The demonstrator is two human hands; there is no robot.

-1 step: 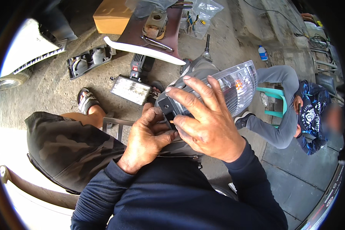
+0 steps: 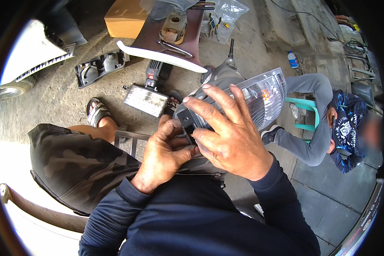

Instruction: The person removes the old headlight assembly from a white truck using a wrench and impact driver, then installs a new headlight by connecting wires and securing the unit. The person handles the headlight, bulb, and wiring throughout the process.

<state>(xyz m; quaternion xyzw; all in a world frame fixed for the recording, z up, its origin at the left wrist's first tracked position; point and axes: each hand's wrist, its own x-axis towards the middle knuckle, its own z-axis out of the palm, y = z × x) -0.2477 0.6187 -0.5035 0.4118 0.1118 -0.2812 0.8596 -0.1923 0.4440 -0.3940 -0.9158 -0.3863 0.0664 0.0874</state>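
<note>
A car headlight with a clear ribbed lens, an orange spot and a black end rests over my lap, its lens pointing up and to the right. My right hand grips it from above, fingers spread across its housing and thumb near the black end. My left hand is closed against that black end, with curled fingers and the thumb pressed in close to the right hand's fingertips. Whatever small part lies between the hands is hidden.
Ahead, a dark red panel with a white edge carries a wrench. A cordless work light, a removed lamp housing, a cardboard box and pliers lie around. A seated person is at right.
</note>
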